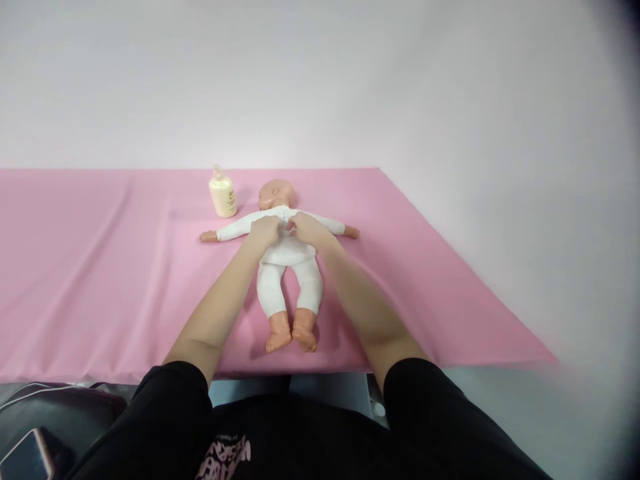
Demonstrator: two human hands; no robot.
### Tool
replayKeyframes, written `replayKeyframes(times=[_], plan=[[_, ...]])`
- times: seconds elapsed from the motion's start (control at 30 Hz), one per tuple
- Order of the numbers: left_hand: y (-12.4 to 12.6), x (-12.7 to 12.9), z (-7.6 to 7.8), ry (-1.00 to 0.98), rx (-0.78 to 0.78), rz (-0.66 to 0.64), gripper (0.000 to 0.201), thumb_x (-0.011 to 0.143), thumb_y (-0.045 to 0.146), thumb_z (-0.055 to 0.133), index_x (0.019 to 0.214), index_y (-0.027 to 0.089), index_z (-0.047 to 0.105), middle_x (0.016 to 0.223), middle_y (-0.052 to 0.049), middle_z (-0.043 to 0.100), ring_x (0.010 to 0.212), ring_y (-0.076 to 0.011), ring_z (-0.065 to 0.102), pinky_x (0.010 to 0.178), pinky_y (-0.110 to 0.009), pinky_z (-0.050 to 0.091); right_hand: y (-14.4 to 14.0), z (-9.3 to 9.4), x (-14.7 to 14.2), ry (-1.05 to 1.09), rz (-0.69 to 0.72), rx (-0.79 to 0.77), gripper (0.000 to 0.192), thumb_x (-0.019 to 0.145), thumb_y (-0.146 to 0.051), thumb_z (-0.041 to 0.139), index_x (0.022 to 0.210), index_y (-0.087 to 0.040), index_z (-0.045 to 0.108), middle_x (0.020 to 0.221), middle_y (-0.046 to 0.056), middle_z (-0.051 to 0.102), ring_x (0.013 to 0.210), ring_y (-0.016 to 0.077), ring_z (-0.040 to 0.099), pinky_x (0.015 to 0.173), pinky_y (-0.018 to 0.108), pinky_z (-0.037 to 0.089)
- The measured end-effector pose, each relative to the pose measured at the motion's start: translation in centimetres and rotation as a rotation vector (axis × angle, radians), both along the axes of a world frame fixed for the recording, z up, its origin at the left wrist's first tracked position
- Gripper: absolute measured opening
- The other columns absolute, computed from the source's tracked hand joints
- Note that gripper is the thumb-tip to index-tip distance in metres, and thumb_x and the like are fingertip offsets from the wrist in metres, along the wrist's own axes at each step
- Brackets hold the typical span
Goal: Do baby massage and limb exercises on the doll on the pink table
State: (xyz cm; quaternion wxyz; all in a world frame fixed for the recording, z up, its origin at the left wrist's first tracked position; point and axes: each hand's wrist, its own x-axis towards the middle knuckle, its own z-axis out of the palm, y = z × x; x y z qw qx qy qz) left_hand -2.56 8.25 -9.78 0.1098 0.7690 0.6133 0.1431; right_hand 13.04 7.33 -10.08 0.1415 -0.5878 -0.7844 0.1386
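Note:
A baby doll (pixel 289 252) with a white cloth body and a white top lies on its back, its head turned to the left. Its arms are stretched out sideways and its bare feet point toward me. On the left side of its chest is my left hand (pixel 266 230), fingers curled in at the middle of the top. Facing it from the right, my right hand (pixel 306 228) is closed too, thumb and fingers pinched at the front of the top. The fingertips of both hands are partly hidden. A small gap separates the two hands.
The doll rests on a pink sheet (pixel 425 300) covering the table. A pump bottle (pixel 223 195) of pale yellow liquid stands left of the doll's head. A white wall (pixel 320 80) rises behind. At the lower left are a phone (pixel 27 457) and a dark bag (pixel 65 413).

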Motion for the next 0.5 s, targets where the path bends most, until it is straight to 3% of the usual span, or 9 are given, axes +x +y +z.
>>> replayKeyframes(times=[0.17, 0.3, 0.4, 0.5], plan=[[-0.7, 0.0, 0.8, 0.159, -0.085, -0.012, 0.024, 0.094, 0.014, 0.058, 0.113, 0.014, 0.073, 0.117, -0.015, 0.072, 0.118, -0.0317, 0.064, 0.106, -0.042, 0.048, -0.6, 0.8, 0.0, 0.004, 0.024, 0.032, 0.033, 0.089, 0.0, 0.051, 0.105, -0.016, 0.075, 0.127, 0.011, 0.071, 0.119, 0.0236, 0.063, 0.11, 0.034, 0.045], [-1.6, -0.1, 1.1, 0.219, 0.014, -0.016, 0.03, 0.098, 0.013, 0.045, 0.111, 0.011, 0.072, 0.131, -0.022, 0.061, 0.132, -0.0377, 0.054, 0.106, -0.046, 0.046, -0.3, 0.2, 0.0, 0.028, 0.009, 0.04, 0.035, 0.092, -0.003, 0.048, 0.116, -0.016, 0.07, 0.126, 0.012, 0.072, 0.114, 0.0234, 0.064, 0.107, 0.034, 0.045], [-1.7, -0.2, 0.8, 0.223, 0.049, -0.036, 0.033, 0.1, 0.013, 0.039, 0.112, 0.011, 0.07, 0.132, -0.022, 0.061, 0.131, -0.0369, 0.054, 0.105, -0.045, 0.045, 0.2, -0.6, -0.1, 0.063, -0.021, 0.068, 0.043, 0.095, -0.005, 0.044, 0.134, -0.014, 0.061, 0.132, 0.015, 0.07, 0.117, 0.0234, 0.063, 0.107, 0.033, 0.044], [-1.1, -0.4, 0.3, 0.212, 0.058, -0.017, 0.036, 0.102, 0.015, 0.037, 0.127, 0.009, 0.062, 0.126, -0.022, 0.067, 0.124, -0.0338, 0.06, 0.103, -0.043, 0.044, 0.9, -1.6, -0.1, 0.1, -0.033, 0.1, 0.046, 0.097, -0.006, 0.04, 0.139, -0.011, 0.058, 0.139, 0.016, 0.067, 0.122, 0.0226, 0.061, 0.111, 0.032, 0.042]])
